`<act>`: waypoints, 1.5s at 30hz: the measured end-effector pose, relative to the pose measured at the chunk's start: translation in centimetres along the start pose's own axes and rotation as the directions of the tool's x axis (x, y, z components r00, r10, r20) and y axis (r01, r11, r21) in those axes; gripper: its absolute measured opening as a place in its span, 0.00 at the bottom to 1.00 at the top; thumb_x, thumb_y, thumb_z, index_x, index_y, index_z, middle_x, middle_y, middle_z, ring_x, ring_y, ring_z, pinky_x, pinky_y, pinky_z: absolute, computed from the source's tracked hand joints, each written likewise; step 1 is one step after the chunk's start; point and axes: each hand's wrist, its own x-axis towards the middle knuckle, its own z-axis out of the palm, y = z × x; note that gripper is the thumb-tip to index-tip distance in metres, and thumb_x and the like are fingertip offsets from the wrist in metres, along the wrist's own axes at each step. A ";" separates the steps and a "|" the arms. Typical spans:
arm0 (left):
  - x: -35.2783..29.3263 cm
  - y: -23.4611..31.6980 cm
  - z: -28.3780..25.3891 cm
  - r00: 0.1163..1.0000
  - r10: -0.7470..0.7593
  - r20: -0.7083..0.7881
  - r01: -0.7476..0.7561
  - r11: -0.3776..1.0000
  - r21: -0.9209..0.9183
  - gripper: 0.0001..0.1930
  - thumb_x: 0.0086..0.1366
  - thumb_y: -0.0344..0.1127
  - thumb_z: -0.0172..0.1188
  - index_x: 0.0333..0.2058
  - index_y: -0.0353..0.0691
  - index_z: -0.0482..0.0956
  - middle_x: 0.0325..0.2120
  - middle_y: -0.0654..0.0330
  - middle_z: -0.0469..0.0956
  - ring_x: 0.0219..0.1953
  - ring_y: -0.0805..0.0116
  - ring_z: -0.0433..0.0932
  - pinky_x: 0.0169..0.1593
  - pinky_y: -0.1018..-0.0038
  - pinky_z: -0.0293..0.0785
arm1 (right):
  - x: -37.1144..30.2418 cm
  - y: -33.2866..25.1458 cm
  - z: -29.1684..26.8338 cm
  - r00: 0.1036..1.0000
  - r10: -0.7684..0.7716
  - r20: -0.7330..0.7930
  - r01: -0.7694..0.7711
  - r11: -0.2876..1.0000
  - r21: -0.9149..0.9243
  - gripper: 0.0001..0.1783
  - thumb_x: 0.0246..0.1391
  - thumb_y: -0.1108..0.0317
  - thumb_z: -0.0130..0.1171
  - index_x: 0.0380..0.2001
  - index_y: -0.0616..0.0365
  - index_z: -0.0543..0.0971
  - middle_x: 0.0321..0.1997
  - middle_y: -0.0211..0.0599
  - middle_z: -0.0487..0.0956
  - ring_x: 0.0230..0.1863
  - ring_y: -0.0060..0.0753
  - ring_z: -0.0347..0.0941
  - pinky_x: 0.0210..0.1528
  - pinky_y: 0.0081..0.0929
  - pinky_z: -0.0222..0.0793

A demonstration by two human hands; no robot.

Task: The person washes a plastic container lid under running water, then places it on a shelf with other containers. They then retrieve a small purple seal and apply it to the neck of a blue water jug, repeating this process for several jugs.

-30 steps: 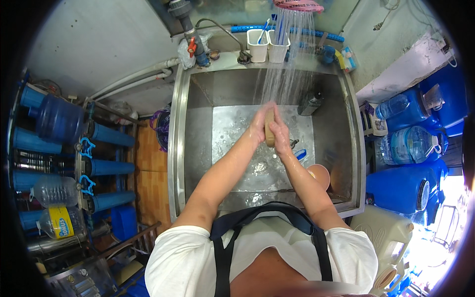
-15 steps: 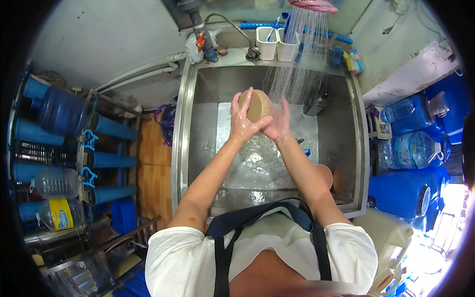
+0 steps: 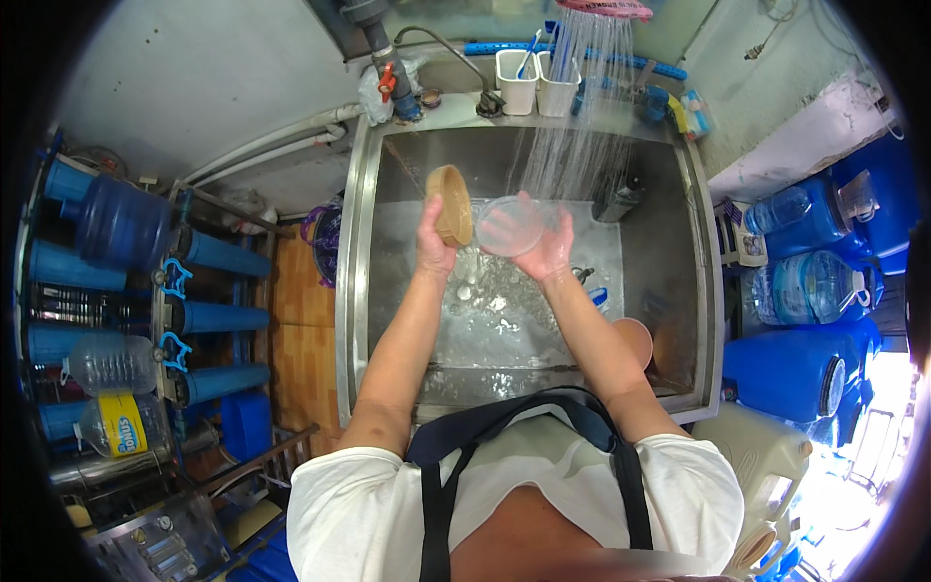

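My left hand (image 3: 435, 242) grips a round, shallow tan container (image 3: 453, 206) by its near side, tilted on edge over the sink. Just to its right, a clear, round plastic lid (image 3: 512, 223) rests against the fingers of my right hand (image 3: 545, 254), which shows through it. Lid and container are apart. Both hands are wet and above the metal sink (image 3: 407, 291), close to the stream of water (image 3: 582, 116) falling from a pink-rimmed shower head (image 3: 606, 9).
A dark bottle (image 3: 618, 199) stands in the sink's far right corner. Near my right forearm are a pinkish round bowl (image 3: 633, 339) and a small blue item (image 3: 598, 297). Two white cups (image 3: 517, 82) with brushes sit on the back ledge. Blue jugs (image 3: 786, 373) line the right side.
My hands have moved apart. The tan container went left and tipped on edge in my left hand, while the clear lid now shows separately in my right.
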 end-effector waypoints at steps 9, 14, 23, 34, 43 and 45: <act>-1.2 -6.1 2.2 0.822 -0.444 0.356 0.563 0.728 -0.392 0.43 0.59 0.75 0.41 0.64 0.49 0.63 0.63 0.49 0.62 0.63 0.40 0.62 0.61 0.32 0.55 | -0.8 -5.9 9.1 0.927 -0.372 0.039 0.120 0.196 -0.973 0.41 0.38 0.69 0.53 0.64 0.51 0.66 0.65 0.44 0.67 0.67 0.50 0.60 0.69 0.41 0.54; -0.6 -9.3 6.7 0.753 -0.564 0.340 0.658 0.655 -0.371 0.45 0.58 0.76 0.42 0.64 0.47 0.62 0.63 0.50 0.63 0.63 0.42 0.63 0.63 0.40 0.58 | -2.9 -6.5 10.4 0.900 -0.337 0.275 0.070 -0.510 -0.857 0.39 0.42 0.63 0.55 0.63 0.49 0.66 0.68 0.51 0.64 0.72 0.61 0.51 0.70 0.45 0.51; 0.4 -8.9 10.3 0.978 -0.178 0.105 0.153 0.964 0.216 0.35 0.70 0.60 0.46 0.64 0.37 0.62 0.56 0.54 0.72 0.57 0.60 0.71 0.61 0.66 0.64 | 1.0 -3.3 4.6 0.828 -0.559 -0.047 0.130 0.273 -0.953 0.40 0.53 0.54 0.56 0.68 0.53 0.59 0.70 0.47 0.61 0.73 0.48 0.50 0.70 0.39 0.51; 17.0 -1.1 -1.9 0.934 0.279 -0.223 -0.058 0.734 0.677 0.14 0.57 0.36 0.63 0.37 0.32 0.82 0.35 0.54 0.83 0.39 0.65 0.79 0.45 0.70 0.74 | -0.5 -1.4 4.9 0.909 -0.386 0.159 0.215 0.107 -0.971 0.48 0.36 0.53 0.75 0.60 0.57 0.65 0.61 0.46 0.66 0.62 0.47 0.63 0.64 0.39 0.58; 24.3 11.7 0.6 0.845 -0.209 -0.492 0.252 0.967 0.021 0.36 0.62 0.66 0.54 0.45 0.31 0.72 0.52 0.48 0.68 0.56 0.51 0.68 0.62 0.49 0.61 | -1.1 -3.4 6.3 0.760 -0.466 0.452 0.318 -0.341 -0.885 0.58 0.23 0.49 0.82 0.58 0.50 0.59 0.61 0.43 0.55 0.64 0.47 0.56 0.55 0.45 0.67; 25.1 12.2 0.9 0.835 -0.206 -0.511 0.241 0.971 0.002 0.36 0.60 0.64 0.58 0.47 0.30 0.71 0.53 0.46 0.68 0.56 0.50 0.67 0.61 0.48 0.62 | -0.6 -3.5 7.3 0.760 -0.491 0.425 0.287 -0.332 -0.898 0.60 0.22 0.49 0.82 0.59 0.49 0.57 0.61 0.43 0.56 0.63 0.45 0.56 0.54 0.44 0.67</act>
